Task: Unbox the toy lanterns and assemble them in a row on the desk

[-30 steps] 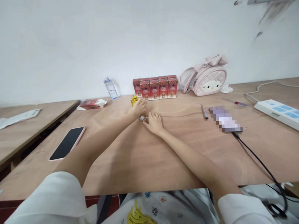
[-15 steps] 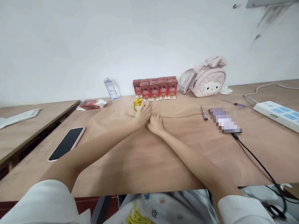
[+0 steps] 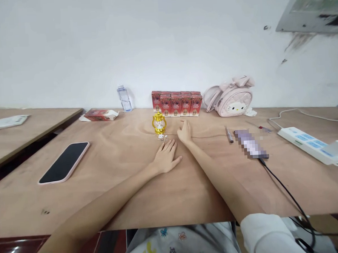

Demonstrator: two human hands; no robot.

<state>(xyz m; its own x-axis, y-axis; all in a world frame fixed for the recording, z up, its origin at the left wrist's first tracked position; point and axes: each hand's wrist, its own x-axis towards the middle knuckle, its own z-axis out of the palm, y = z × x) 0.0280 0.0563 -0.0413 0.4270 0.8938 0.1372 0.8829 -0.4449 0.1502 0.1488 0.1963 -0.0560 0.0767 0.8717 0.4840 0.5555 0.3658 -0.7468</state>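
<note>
A small gold lantern (image 3: 159,124) with a clear body stands upright on the table. Just in front of it lie several tiny whitish and shiny pieces (image 3: 162,137), too small to name. My left hand (image 3: 166,157) rests palm down, fingers spread, with its fingertips beside those pieces and nothing in its grasp. To the right of the lantern, my right hand (image 3: 184,132) lies on its side on the table, its fingers loosely bent and thumb apart. I see nothing held in it.
Red boxes (image 3: 175,104) stand in rows by the wall, with a pink bag (image 3: 235,100) beside them. A bottle (image 3: 124,98), an opened red box (image 3: 100,115) and a phone (image 3: 64,163) are leftward. A screwdriver (image 3: 228,134), another phone (image 3: 250,143) and a power strip (image 3: 311,143) lie rightward.
My left hand has left the lantern and come back toward me, flattening on the table. My right hand has moved apart from it, slightly right and forward. The lantern and tiny pieces are now uncovered.
</note>
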